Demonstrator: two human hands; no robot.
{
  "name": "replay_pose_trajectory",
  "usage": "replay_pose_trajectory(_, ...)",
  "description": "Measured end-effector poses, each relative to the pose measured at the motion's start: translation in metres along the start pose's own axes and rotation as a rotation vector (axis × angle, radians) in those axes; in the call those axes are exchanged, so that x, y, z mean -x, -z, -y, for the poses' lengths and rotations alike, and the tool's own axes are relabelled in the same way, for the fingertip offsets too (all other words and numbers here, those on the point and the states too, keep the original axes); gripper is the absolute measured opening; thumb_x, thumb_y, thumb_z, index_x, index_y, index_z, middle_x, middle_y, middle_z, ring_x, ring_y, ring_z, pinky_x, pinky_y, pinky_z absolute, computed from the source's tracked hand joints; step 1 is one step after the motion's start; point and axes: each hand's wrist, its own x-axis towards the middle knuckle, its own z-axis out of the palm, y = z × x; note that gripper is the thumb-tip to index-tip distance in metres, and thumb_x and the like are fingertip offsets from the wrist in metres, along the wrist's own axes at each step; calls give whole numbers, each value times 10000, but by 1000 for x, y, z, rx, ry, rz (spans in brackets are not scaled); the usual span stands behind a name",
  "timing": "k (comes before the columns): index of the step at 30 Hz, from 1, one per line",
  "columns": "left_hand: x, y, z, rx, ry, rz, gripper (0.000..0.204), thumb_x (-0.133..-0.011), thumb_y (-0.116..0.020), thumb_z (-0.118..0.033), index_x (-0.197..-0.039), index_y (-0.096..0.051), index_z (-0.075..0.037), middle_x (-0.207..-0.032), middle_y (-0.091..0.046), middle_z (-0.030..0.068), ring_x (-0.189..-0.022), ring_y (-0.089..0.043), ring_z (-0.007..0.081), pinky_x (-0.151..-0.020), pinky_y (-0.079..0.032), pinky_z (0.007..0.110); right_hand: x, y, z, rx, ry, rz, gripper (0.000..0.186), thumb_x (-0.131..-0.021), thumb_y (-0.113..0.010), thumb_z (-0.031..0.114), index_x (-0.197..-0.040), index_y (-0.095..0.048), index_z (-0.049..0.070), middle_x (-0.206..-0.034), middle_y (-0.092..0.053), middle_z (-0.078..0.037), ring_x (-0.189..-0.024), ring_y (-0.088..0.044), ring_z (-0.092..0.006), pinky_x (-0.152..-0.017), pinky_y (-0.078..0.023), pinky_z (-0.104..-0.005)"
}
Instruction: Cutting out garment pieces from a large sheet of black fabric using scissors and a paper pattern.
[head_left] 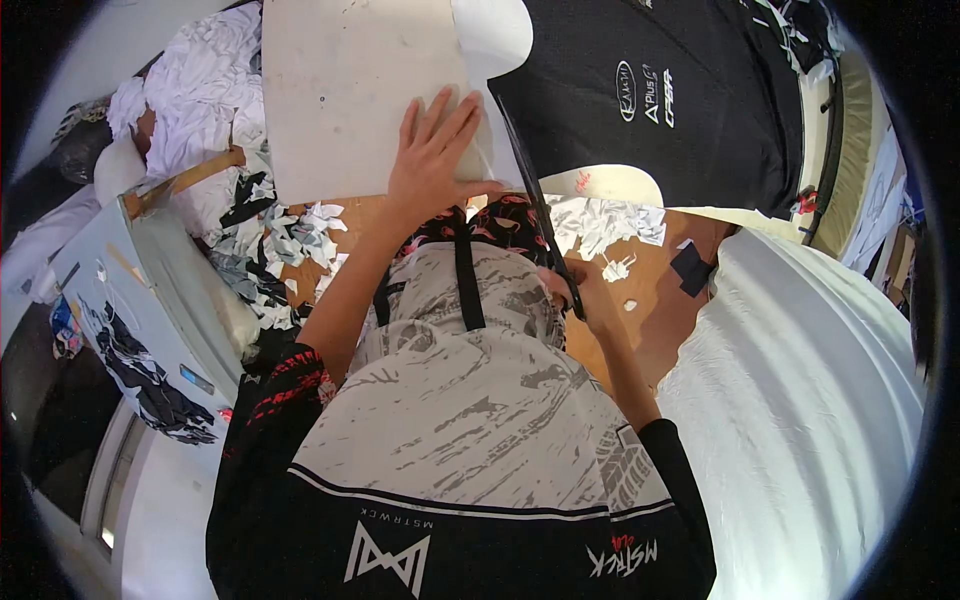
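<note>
My left hand lies flat, fingers spread, on a large beige pattern board at the far side. Beside the board's right edge is white cloth, joined or next to a black printed cloth; which of these I cannot tell. My right hand is closed round the handles of long black scissors. Their blades point away from me, along the white cloth beside the black one. Whether cloth lies between the blades is not clear. A curved cream edge shows below the black cloth.
Cloth scraps litter the brown floor at left, and white scraps lie under the table edge. A heap of white cloth stands far left. Draped white sheeting fills the right. A pale box-like stand is at left.
</note>
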Motion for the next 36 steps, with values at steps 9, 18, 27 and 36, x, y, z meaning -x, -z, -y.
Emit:
replay_pose_trajectory(9,3,-1,-6,26,4,25,968,-782,-792,-706,-1448,-606,-29,-1659,-471,77,-1562,-372,352,-1261,-220,635,-9,-12,21,61,-48,-94,496,-842,-906,495,-731,-677,69,-577,-536,44,-490,-496,-67,-486,-364,-244)
replay_pose_trajectory(18,4,-2,-11,40,9,35,960,-775,-807,-690,-1444,-615,-29,-1654,-476,83,-1564,-367,356,-1254,-226,640,-19,-20,34,21,-66,-111,538,-808,-912,546,-732,-696,59,-585,-514,59,-523,-470,-57,-505,-324,-245)
replay_pose_trajectory(27,5,-2,-9,52,8,29,974,-757,-849,-666,-1470,-608,-48,-1656,-477,95,-1569,-369,359,-1262,-227,626,-9,-30,27,79,-1,-169,504,-838,-904,484,-780,-724,17,-644,-581,28,-580,-495,-66,-528,-369,-257)
replay_pose_trajectory(36,2,-1,19,142,88,-147,585,-872,-856,-392,-1305,-688,-38,-1606,-497,173,-1509,-426,395,-1219,-334,564,74,-17,1,18,-2,-188,358,-892,-888,295,-901,-766,-41,-700,-639,15,-646,-521,-58,-580,-424,-257)
